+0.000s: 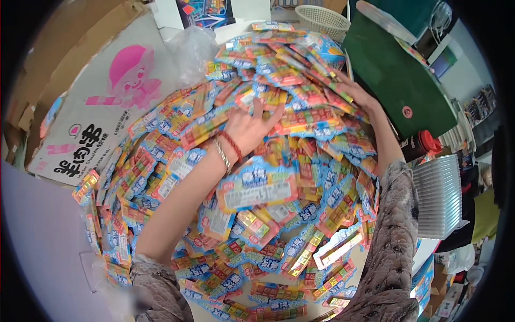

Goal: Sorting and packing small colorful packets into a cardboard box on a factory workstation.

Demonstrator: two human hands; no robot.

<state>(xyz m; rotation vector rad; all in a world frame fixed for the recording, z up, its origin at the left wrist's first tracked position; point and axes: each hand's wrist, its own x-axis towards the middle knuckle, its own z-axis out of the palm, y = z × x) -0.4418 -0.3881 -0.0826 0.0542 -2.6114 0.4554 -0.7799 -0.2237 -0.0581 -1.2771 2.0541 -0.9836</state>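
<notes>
In the head view, we see candy-like packets point(308, 122) heaped over most of the tabletop point(248, 297), from its far edge almost to its near edge. We judge each one light and fairly stiff where a row of blocks shows through, with slick film that would let neighbours slide; the scalloped card edge probably creases easily. We would pinch a packet by its long sides, sparing that edge.

Our left hand point(245, 130) rests on the middle of the heap, thumb and forefinger spread wide, nothing visible between them. Our right hand point(360, 96) reaches packets by the far right corner; its fingertips are hidden and blurred, so we cannot tell whether it grips any.

A printed white carton point(155, 59) stands along the left edge, a clear plastic bag point(193, 53) beside it. A pale basket point(322, 20) sits beyond the far edge; a green box point(397, 75) flanks the right, near a red-lidded jar point(428, 142) and stacked clear trays point(437, 196).
</notes>
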